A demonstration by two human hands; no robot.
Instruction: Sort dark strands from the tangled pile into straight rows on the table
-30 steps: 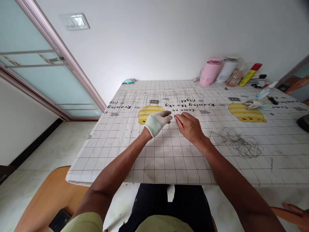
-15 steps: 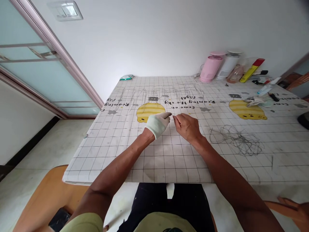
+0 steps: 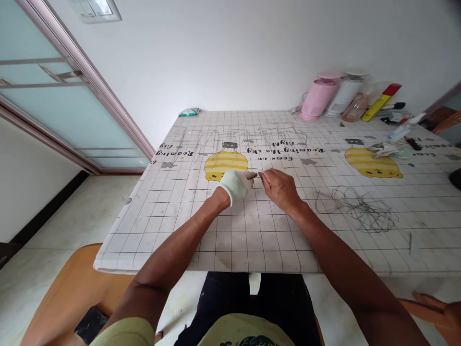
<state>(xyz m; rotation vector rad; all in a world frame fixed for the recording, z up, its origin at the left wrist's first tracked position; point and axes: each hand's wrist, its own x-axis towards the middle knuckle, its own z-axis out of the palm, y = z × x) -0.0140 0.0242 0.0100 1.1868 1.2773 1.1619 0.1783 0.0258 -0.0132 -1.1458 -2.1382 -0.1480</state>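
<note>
My left hand (image 3: 237,185), in a pale glove with dark fingertips, is pinched closed over the middle of the checked tablecloth (image 3: 173,240). Close to its right, my bare right hand (image 3: 280,186) is also closed, its thumb and forefinger pressed together. The fingertips of both hands nearly meet; whatever lies between them is too small to make out. A loose tangle of thin dark wire (image 3: 360,209) lies to the right of my right hand. Further back, thin wire strands (image 3: 245,132) are spread across the cloth.
Along the wall at the back right stand a pink cylinder (image 3: 319,98), a white cylinder (image 3: 344,96), a bottle (image 3: 355,108) and a yellow-red box (image 3: 381,102). A crumpled glove (image 3: 391,149) lies in front. A green-white packet (image 3: 189,112) sits at the back left corner.
The view has shifted slightly. Both hands keep nearly the same place, with the left fingertips pointing a little lower and straighter toward the right hand.
</note>
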